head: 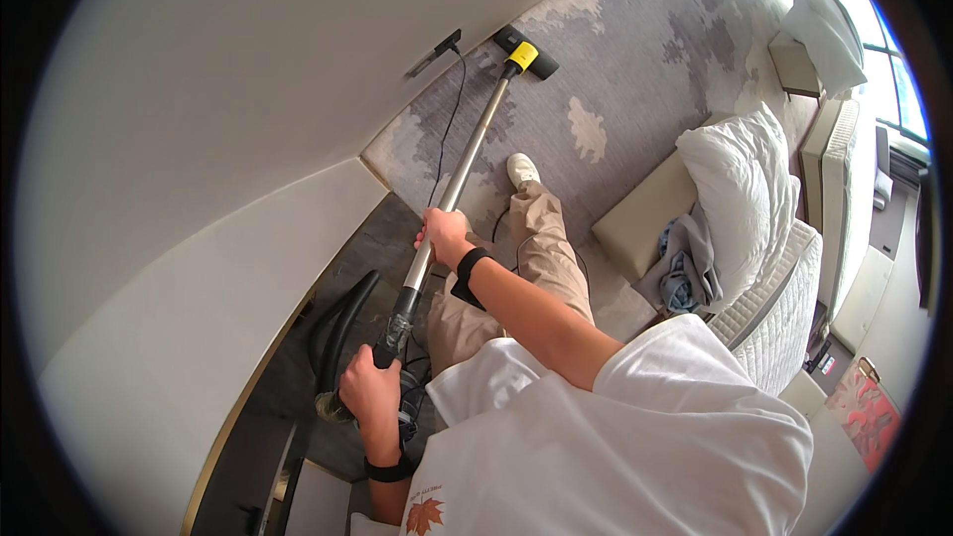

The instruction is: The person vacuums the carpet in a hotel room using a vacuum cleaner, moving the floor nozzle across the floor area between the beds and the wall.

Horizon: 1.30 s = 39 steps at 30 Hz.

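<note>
My right hand (pixel 447 234) grips the silver metal tube (pixel 476 138) of a vacuum cleaner partway along its length. Lower down, my left hand (pixel 372 391) is closed around the black hose handle (pixel 394 335), which has clear tape wrapped near its joint. At the tube's far end, the black floor nozzle (pixel 543 63) with its yellow neck (pixel 523 55) rests on the patterned grey carpet (pixel 633 37), close to the wall. The black hose (pixel 346 327) loops beside my left hand. Part of the vacuum body (pixel 409 406) shows behind my left wrist; the rest is hidden.
A black cord (pixel 449 126) hangs from a wall socket plate (pixel 435 53) beside the tube. To my right, a beige bench (pixel 648 216) stands near a bed mattress (pixel 782 305), with white bedding (pixel 733 193) and grey cloth (pixel 692 253) on it. The white wall (pixel 223 126) borders the left.
</note>
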Available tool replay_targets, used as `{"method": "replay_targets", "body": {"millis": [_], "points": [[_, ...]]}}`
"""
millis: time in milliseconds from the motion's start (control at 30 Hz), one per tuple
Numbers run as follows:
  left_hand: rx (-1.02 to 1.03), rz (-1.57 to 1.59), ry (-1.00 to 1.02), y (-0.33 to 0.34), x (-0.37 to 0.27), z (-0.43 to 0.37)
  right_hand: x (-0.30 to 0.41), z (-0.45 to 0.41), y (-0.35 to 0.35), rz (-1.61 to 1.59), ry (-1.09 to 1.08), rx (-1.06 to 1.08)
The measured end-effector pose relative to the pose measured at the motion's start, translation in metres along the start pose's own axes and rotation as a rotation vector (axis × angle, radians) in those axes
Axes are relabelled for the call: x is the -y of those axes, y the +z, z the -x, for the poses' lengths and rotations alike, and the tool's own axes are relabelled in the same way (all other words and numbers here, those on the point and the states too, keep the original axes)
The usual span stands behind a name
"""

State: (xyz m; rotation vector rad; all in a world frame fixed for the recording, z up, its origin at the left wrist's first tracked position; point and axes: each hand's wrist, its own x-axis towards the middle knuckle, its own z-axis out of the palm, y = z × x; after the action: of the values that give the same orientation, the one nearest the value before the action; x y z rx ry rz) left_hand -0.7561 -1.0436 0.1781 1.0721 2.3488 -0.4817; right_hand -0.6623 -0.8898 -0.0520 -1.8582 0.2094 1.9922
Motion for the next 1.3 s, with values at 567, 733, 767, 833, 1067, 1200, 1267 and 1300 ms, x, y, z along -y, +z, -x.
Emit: {"method": "replay_targets", "body": {"millis": [567, 733, 767, 833, 1067, 1200, 1267, 1300], "points": [[0.017, -0.063, -0.078, -0.045, 0.070, 0.032, -0.076, 0.050, 0.042, -0.037, 0.071, 0.062], [-0.114, -0.211, 0.085, -0.077, 0.025, 0.051, -0.030, 0.062, 0.029, -0.098, 0.112, 0.144], [-0.147, -0.210, 0.128, -0.083, 0.015, 0.056, -0.020, 0.064, 0.023, -0.104, 0.107, 0.170], [-0.244, -0.218, 0.284, -0.090, -0.001, 0.066, 0.000, 0.070, 0.011, -0.093, 0.116, 0.197], [-0.497, 0.429, 0.994, -0.105, -0.038, 0.093, 0.024, 0.070, 0.003, -0.142, 0.118, 0.245], [-0.631, 0.771, 1.044, -0.089, 0.007, 0.128, 0.030, 0.066, -0.001, -0.208, 0.078, 0.284], [-0.932, 0.758, 0.848, -0.085, 0.037, 0.139, 0.039, 0.067, -0.003, -0.253, 0.053, 0.278], [-1.070, 0.660, 0.769, -0.088, 0.052, 0.138, 0.046, 0.068, -0.009, -0.243, 0.032, 0.317]]}}
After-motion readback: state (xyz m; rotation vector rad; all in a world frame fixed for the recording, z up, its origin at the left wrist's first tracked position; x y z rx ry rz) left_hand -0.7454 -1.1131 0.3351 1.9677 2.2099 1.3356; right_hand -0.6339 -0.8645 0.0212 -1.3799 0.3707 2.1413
